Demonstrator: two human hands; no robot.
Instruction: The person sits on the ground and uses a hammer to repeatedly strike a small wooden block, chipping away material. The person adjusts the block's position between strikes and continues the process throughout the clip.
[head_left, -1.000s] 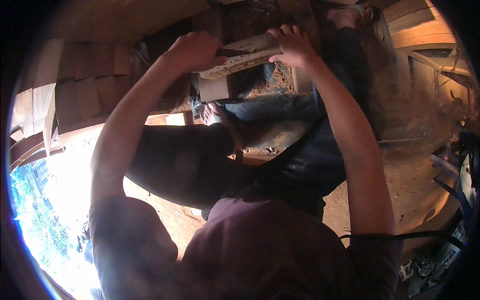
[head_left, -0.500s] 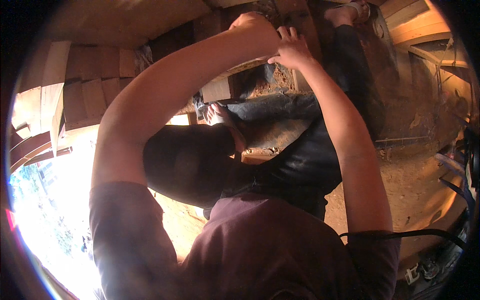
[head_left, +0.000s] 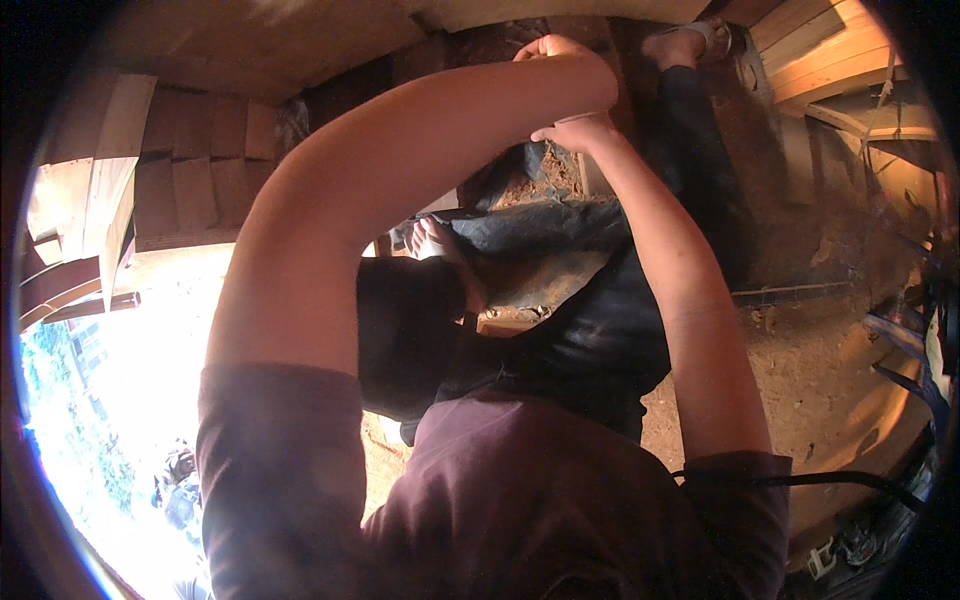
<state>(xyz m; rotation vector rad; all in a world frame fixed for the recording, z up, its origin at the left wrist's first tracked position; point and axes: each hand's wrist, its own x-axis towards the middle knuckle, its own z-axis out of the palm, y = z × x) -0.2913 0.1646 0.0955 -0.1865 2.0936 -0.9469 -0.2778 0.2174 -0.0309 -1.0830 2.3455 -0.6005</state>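
My left forearm reaches across the top of the view, and my left hand [head_left: 553,46] bends back at the wrist with its fingers curled. What lies in those fingers, if anything, is hidden. Just below, my right hand [head_left: 577,132] is close against the left wrist. Its thumb points left, while the other fingers are covered by the left forearm. Beneath the hands a heap of brown shavings [head_left: 548,178] lies beside an upright piece of wood [head_left: 594,172]. A dark sheet or cloth [head_left: 530,228] stretches across in front of them.
Stacked wooden pieces [head_left: 195,190] stand at the left, above a bright opening [head_left: 120,400]. Pale boards [head_left: 830,50] are at the far right. A black cable [head_left: 840,479] runs by my right sleeve, and blue strips [head_left: 905,340] lie along the right edge. My feet are spread wide.
My left forearm and hand have shifted right, with the wrist now covering the right hand's fingers, which were visible before. My right hand has moved slightly down.
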